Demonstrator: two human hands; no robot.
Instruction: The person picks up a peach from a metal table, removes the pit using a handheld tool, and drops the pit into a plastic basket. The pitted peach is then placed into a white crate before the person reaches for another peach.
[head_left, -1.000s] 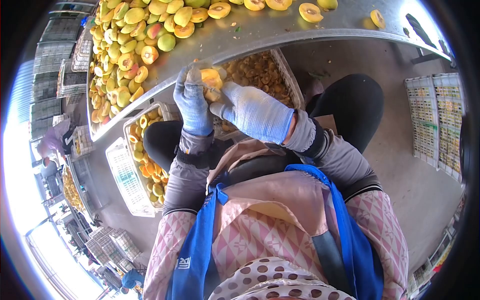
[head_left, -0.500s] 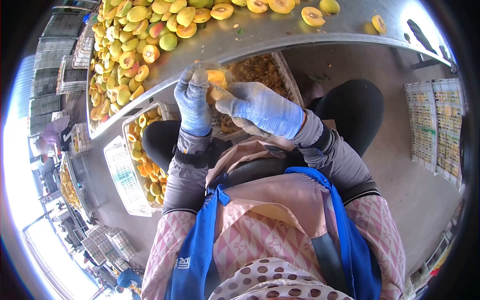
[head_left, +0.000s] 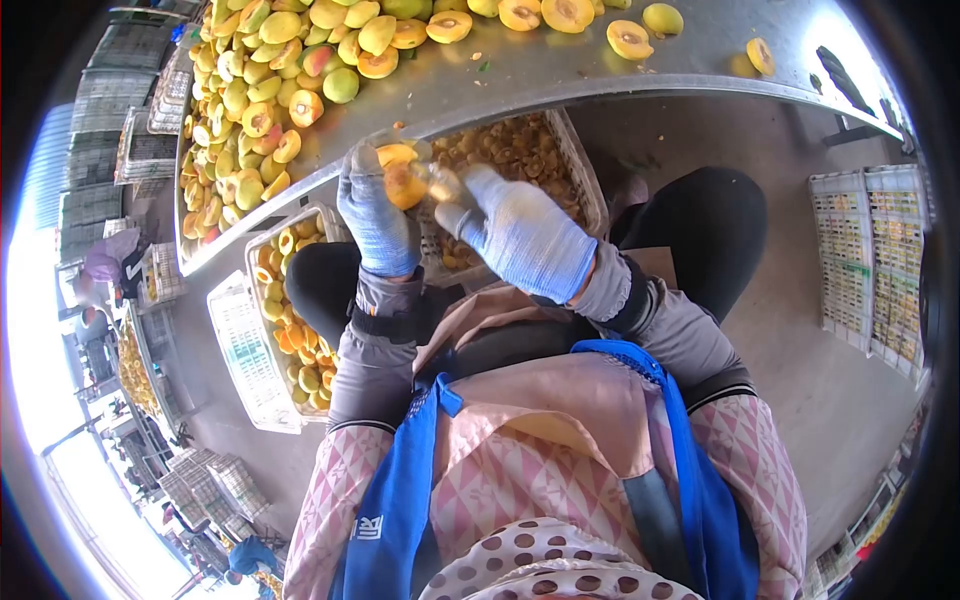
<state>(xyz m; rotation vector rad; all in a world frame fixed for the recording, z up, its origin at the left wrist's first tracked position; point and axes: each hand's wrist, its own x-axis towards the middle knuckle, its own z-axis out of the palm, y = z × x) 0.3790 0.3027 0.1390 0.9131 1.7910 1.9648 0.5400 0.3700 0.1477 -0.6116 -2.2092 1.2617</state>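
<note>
My left hand, in a blue-grey glove, is closed around a yellow-orange fruit whose cut side shows, just off the metal table's front edge. Right of it, my right hand, gloved alike, has its thumb and fingers bent around something blurred by motion that I cannot make out, close to the fruit. Both hands are over a crate of brownish fruit pieces.
Whole and halved fruits are heaped on the metal table. A crate of halves stands by the left knee. Stacked crates stand at the right. People are at the far left.
The hands have moved slightly apart, and my right hand has shifted down. More of the fruit in my left hand shows now.
</note>
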